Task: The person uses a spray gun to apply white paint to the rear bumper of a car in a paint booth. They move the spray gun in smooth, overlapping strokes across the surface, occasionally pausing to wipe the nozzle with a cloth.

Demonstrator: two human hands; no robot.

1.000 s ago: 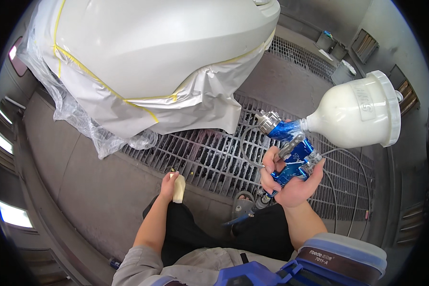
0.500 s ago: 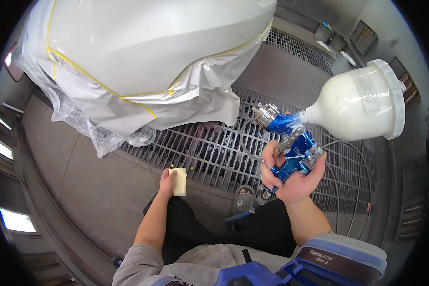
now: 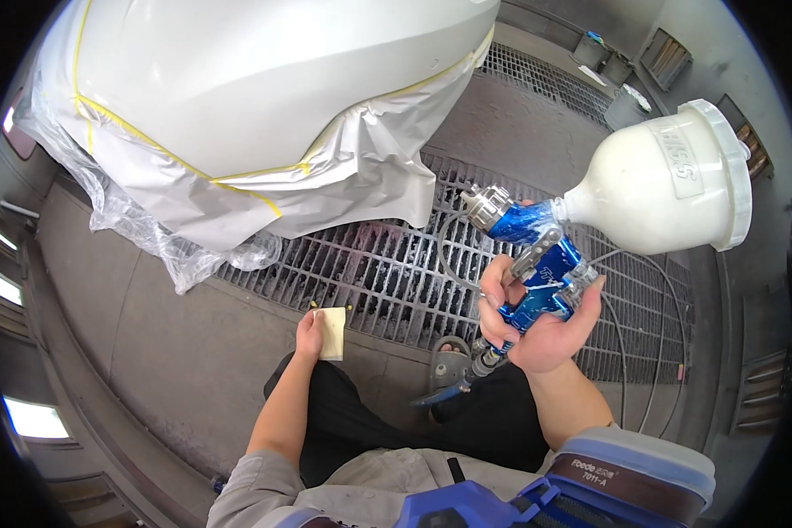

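My right hand grips a blue spray gun with a silver nozzle, tilted so its white cup, filled with pale liquid, lies out to the right. A hose runs down from the handle. My left hand is closed on a pale yellow folded cloth or pad, low in front of my left leg. A light grey vehicle body panel stands ahead at the upper left, edged with yellow tape and masked with white sheeting and crumpled clear plastic.
The floor has a metal grating spattered with paint, with hoses lying across its right side. Grey buckets stand along the far right wall. My sandalled foot is at the grating's edge.
The view has shifted slightly, moving the panel up and left. The spray gun and cup sit a little higher and farther right; the pad in my left hand is raised slightly.
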